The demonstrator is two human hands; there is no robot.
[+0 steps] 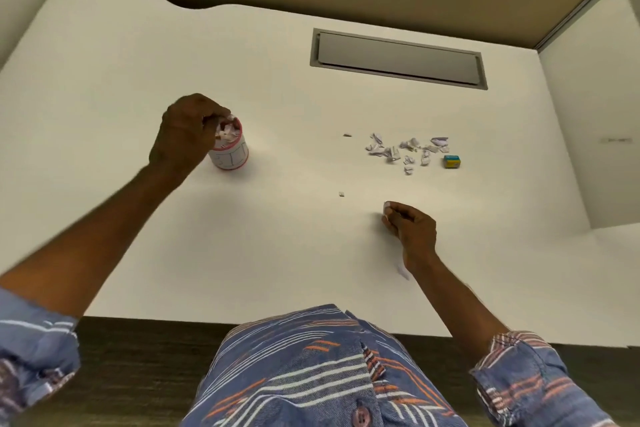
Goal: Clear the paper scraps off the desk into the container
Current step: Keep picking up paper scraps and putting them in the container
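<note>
L hand [183, 135] fingers over container [230, 149] mouth, maybe pinching scraps.

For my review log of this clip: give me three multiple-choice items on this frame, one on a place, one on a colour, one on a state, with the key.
1. Where does the main pile of paper scraps lie on the desk?
A. right of the container
B. left of the container
C. at the near edge

2. What colour are the bands on the container?
A. green
B. red
C. black

3. What is the left hand doing?
A. lying flat on the desk
B. holding its fingers over the container's mouth
C. gripping the small blue box

Key: 1 A, the pile sits to the container's right, beside the small blue box. 2 B, its rim and base show red on a white wall. 3 B, the fingers are bunched above the open top, where scraps already lie; the right hand is curled, low over the desk.
</note>
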